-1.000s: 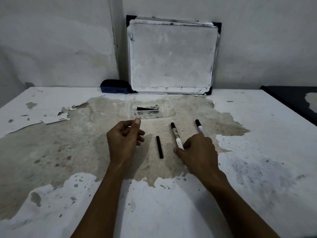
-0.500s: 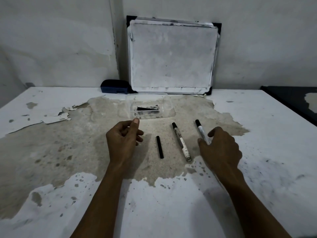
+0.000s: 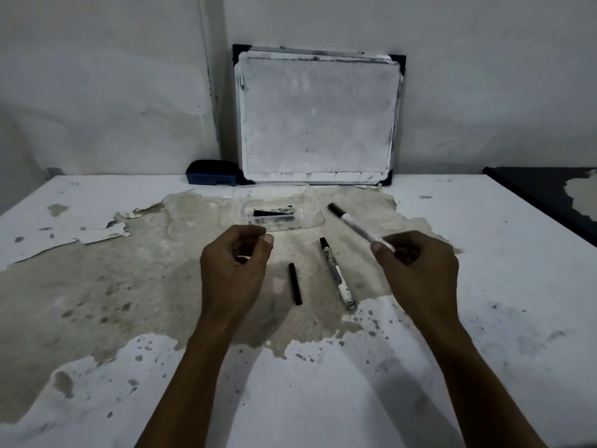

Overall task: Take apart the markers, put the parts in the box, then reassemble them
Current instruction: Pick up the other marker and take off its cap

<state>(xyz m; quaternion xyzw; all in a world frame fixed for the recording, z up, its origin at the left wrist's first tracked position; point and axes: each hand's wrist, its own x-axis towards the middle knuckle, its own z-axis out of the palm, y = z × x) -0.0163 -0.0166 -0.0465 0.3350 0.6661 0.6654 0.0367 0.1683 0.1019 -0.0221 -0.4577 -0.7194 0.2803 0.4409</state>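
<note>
Nearest: peeling white surface (image 3: 323, 399), bare patch at centre.
Left hand (image 3: 231, 273): raised, fingers loosely curled, grip holding nothing visible.
Right hand (image 3: 416, 270): grip closed on rear end of lifted marker (image 3: 350, 225), black cap end pointing up-left toward the box.
Between hands, on surface: loose black cap (image 3: 295, 283); second marker (image 3: 336, 274), lying flat, apart from both hands.
Farther: clear box (image 3: 310, 202), holding dark parts, exact kind unclear.
Against wall: whiteboard (image 3: 318, 114); blue eraser (image 3: 213, 176).
Progress, judged: disassembly partly done; lifted marker apparently still capped; reassembly not yet begun.
</note>
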